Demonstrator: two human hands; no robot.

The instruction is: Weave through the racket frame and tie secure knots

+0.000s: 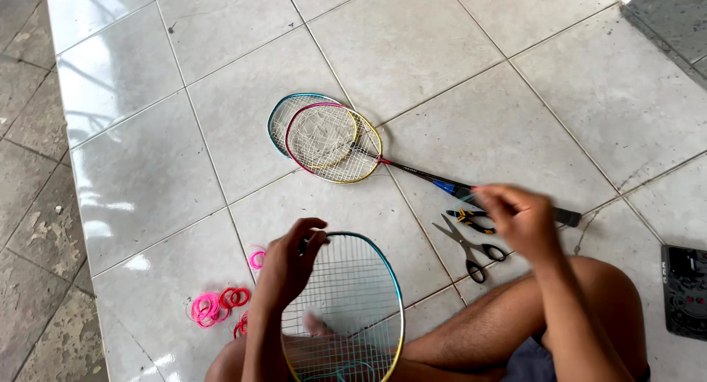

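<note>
Grey glossy floor tiles (471, 51) fill the view, rougher worn concrete along the left edge. Person sits cross-legged on the floor, bare knees at the bottom of the frame.

Step in hand, as I judge it: stringing or restringing work on a badminton racket (353, 301) with a blue-and-yellow frame, which stands tilted between the legs, head up. Left hand (291, 264) is closed around the top left of the racket rim, fingers curled over the frame, steadying it. Right hand (519, 216) hangs over the tools, wrist raised, fingers bent and partly drawn together; it is motion-blurred, so I cannot tell whether it pinches anything. It sits just above the yellow-handled pliers (468, 218) and near the scissors (471, 248), both lying flat on the tile, blades pointing left.

Next move likely calls for a clean grip on one tool without knocking the other, since they lie touching or nearly so, while the left hand keeps the frame from twisting.

Two more rackets (328, 138) lie stacked on the floor beyond, heads overlapping, strings loose and broken; their dark shaft runs right toward the right hand. Coils of pink and red string (215, 305) lie on the tile left of the held racket, one small pink coil (256, 259) just beside the left wrist. Dark flat device (685, 290) at the right edge.
</note>
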